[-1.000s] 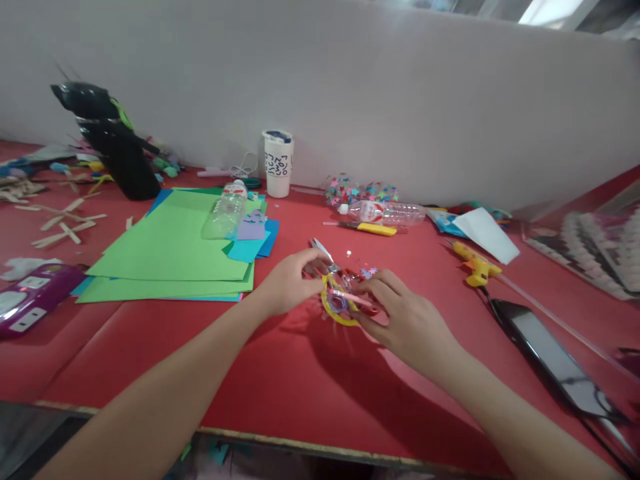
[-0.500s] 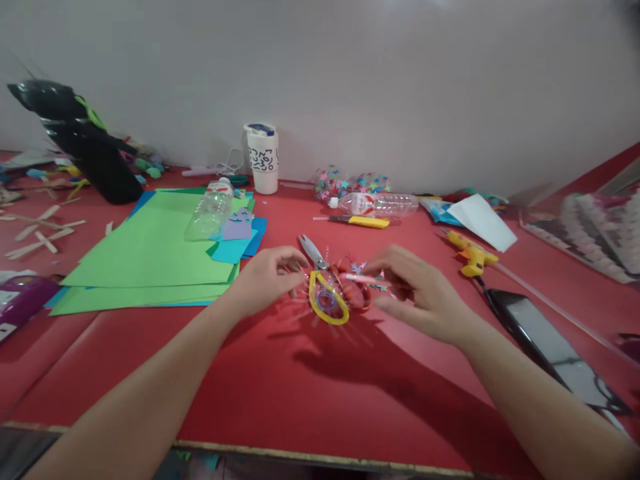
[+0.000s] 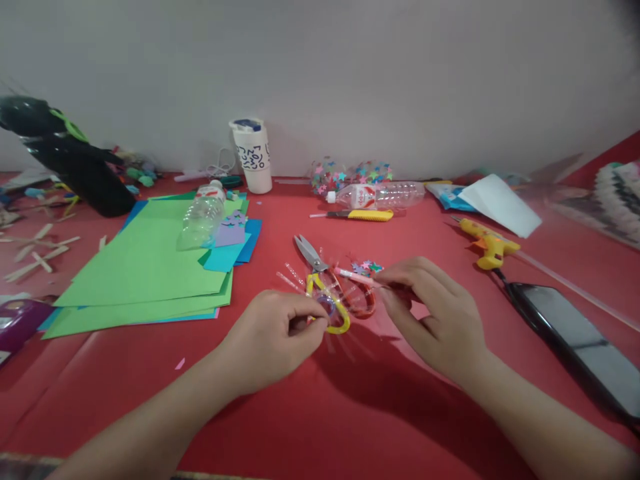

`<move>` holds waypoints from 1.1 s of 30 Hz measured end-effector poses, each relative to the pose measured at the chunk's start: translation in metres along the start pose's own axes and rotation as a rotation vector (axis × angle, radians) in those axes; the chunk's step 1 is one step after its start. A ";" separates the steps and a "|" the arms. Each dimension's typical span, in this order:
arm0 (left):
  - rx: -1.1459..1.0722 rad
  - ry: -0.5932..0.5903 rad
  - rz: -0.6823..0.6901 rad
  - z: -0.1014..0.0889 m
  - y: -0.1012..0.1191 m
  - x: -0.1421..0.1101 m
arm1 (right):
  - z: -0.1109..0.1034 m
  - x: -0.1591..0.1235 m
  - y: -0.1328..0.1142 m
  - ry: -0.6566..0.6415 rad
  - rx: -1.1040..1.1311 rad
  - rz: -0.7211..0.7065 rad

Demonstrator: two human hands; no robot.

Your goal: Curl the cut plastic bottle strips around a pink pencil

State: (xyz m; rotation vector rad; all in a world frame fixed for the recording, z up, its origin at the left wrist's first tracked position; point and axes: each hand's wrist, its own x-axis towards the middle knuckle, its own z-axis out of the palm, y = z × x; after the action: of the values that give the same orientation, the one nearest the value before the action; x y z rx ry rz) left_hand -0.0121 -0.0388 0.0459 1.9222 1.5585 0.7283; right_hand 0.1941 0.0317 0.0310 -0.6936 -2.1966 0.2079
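My left hand (image 3: 280, 337) is closed in a pinch at the yellow handle loop of the scissors (image 3: 311, 253). Whatever lies between its fingertips is too small to make out. Those scissors rest with blades pointing away, one handle loop yellow and one red. Over the handles spreads a clear plastic piece cut into thin strips (image 3: 290, 275), with a purple ring (image 3: 327, 307) near its middle. Thumb and fingers of my right hand (image 3: 430, 313) grip a slim pink pen (image 3: 357, 277), its pale end pointing left above the red loop. Small star sequins (image 3: 369, 268) lie behind the pen.
Green paper sheets (image 3: 145, 260) bearing a clear bottle (image 3: 203, 217) lie left. Behind are a white cup (image 3: 253, 157), another bottle (image 3: 380, 195) and a yellow cutter (image 3: 370, 215). A yellow glue gun (image 3: 490, 245) and a black tray-like object (image 3: 575, 347) are at right.
My left hand has come nearer and closed into a pinch by the yellow loop. My right hand has shifted slightly right and nearer, still holding the pen. The view has shifted slightly.
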 end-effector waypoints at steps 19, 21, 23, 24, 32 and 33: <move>-0.218 0.052 -0.206 0.024 0.000 0.003 | 0.008 -0.007 -0.016 -0.215 0.196 0.045; -0.307 0.077 -0.243 0.026 0.000 0.004 | 0.008 -0.008 -0.018 -0.240 0.202 0.075; -0.385 0.103 -0.258 0.028 0.000 0.003 | 0.008 -0.010 -0.019 -0.252 0.211 0.102; -0.410 0.114 -0.261 0.029 -0.001 0.002 | 0.009 -0.011 -0.019 -0.246 0.218 0.103; -0.394 0.152 -0.270 0.041 -0.011 -0.005 | 0.010 -0.016 -0.020 -0.090 0.165 -0.028; -0.382 0.153 -0.246 0.041 -0.011 -0.005 | 0.008 -0.015 -0.021 -0.059 0.172 -0.037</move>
State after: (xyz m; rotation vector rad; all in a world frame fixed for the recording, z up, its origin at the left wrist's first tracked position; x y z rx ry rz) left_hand 0.0085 -0.0447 0.0091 1.3996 1.5751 0.9985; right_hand 0.1875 0.0068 0.0238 -0.5571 -2.2147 0.3981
